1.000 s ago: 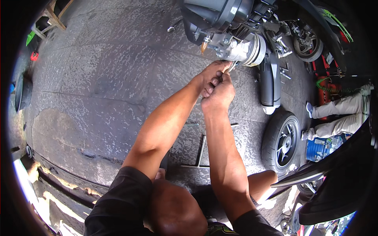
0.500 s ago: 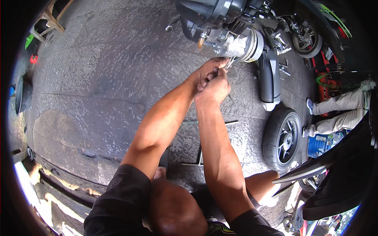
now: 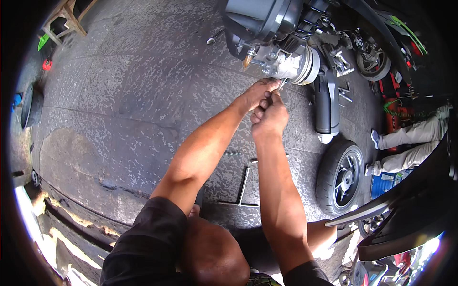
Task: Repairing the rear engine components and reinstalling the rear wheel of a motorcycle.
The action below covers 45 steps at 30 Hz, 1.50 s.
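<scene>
The scooter's engine unit [image 3: 257,21], dark plastic over bare metal, hangs in at the top. Its silver round drum-like housing [image 3: 298,66] faces my hands. Just beneath this housing my left hand [image 3: 262,92] is closed, fingertips pinched up against the lower edge. My right hand [image 3: 272,116] is closed right beside it, thumb up, gripping a small slim metal tool [image 3: 282,85] whose tip meets the housing's underside. The fingers hide most of the tool, so its exact kind does not show. A brown-tipped fitting [image 3: 248,61] sticks down left of the housing.
A removed wheel [image 3: 341,176] stands at right, below the dark exhaust muffler [image 3: 326,105]. A T-handle wrench [image 3: 243,188] and a coil spring [image 3: 233,153] lie on the tiled floor [image 3: 119,95]. Another person's legs [image 3: 408,143] stretch in from the right. A wooden stool [image 3: 64,21] stands far left.
Both hands sit slightly lower and to the right in the picture, still together under the housing. The view has shifted a little, and my right forearm uncovers more of the T-handle wrench.
</scene>
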Available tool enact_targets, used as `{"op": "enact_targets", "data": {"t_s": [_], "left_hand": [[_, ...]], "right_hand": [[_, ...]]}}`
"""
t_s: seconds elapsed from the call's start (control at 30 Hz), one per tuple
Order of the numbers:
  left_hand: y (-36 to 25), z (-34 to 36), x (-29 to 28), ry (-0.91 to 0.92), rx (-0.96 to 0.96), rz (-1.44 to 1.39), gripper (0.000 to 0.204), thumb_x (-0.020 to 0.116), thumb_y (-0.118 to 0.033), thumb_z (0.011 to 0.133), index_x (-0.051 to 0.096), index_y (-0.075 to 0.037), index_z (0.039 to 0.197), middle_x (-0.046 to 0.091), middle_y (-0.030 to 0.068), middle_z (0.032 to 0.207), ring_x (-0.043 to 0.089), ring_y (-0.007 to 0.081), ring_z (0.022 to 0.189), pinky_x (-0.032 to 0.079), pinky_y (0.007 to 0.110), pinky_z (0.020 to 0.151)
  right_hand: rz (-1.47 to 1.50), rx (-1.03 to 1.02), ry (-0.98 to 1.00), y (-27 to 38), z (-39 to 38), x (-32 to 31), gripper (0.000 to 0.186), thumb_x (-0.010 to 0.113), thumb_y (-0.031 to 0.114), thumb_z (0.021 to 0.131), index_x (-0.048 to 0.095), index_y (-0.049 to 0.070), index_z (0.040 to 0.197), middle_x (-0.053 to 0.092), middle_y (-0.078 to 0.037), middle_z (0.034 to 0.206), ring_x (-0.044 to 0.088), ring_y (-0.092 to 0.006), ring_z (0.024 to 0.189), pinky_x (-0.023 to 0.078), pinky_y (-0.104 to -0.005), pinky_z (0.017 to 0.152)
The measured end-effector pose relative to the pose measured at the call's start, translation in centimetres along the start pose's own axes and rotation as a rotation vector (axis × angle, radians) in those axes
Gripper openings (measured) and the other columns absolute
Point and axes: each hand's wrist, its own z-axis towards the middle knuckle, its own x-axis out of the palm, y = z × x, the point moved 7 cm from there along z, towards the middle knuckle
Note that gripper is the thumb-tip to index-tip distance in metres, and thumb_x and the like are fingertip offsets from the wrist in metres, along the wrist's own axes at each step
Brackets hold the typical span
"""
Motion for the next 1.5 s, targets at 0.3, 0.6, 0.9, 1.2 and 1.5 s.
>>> {"op": "enact_targets", "data": {"t_s": [0.3,0.6,0.9,1.2,1.5], "left_hand": [[-1.9,-0.4,0.7,-0.046,0.315,0.235,0.036,0.055,-0.040,0.096,0.060,-0.004,0.093,0.051,-0.0042,0.070,0.042,0.0048,0.062,0.035,0.022,0.057],[-0.8,0.8,-1.1,-0.132,0.299,0.278,0.032,0.059,-0.037,0.094,0.062,-0.006,0.094,0.056,-0.0044,0.075,0.046,0.0051,0.065,0.036,0.022,0.058],[-2.8,0.7,-0.6,-0.267,0.332,0.711,0.034,0.068,-0.033,0.086,0.065,0.001,0.084,0.062,0.0035,0.070,0.057,0.0123,0.066,0.046,0.030,0.061],[-3.2,1.1,-0.7,-0.499,0.472,0.676,0.037,0.066,-0.028,0.073,0.064,0.008,0.083,0.066,0.0187,0.076,0.063,0.0243,0.071,0.050,0.036,0.068],[-1.5,1.8,-0.2,-0.452,0.372,0.542,0.021,0.054,-0.018,0.083,0.062,0.002,0.086,0.064,0.0112,0.068,0.059,0.0202,0.056,0.048,0.034,0.055]], "right_hand": [[-0.314,-0.094,0.122,4.5,-0.2,-6.9,0.029,0.047,0.028,0.099,0.058,0.002,0.102,0.044,0.000,0.059,0.031,-0.0084,0.040,0.022,-0.0243,0.036],[-0.269,0.073,0.298,4.6,1.7,-6.8,0.030,0.048,0.035,0.097,0.056,0.007,0.104,0.040,0.003,0.060,0.027,-0.0070,0.040,0.020,-0.0219,0.038],[-0.163,0.143,0.389,4.2,2.8,-6.2,0.032,0.049,0.037,0.097,0.058,0.007,0.103,0.039,0.004,0.058,0.025,-0.0072,0.038,0.019,-0.0223,0.035],[-0.009,0.024,0.105,1.7,2.0,-3.4,0.030,0.040,0.034,0.100,0.056,0.011,0.089,0.038,0.003,0.057,0.025,-0.0093,0.039,0.019,-0.0259,0.035],[0.032,-0.037,0.015,0.9,1.6,-0.9,0.024,0.041,0.031,0.099,0.048,0.014,0.084,0.036,0.002,0.056,0.027,-0.0107,0.039,0.021,-0.0276,0.035]]}}
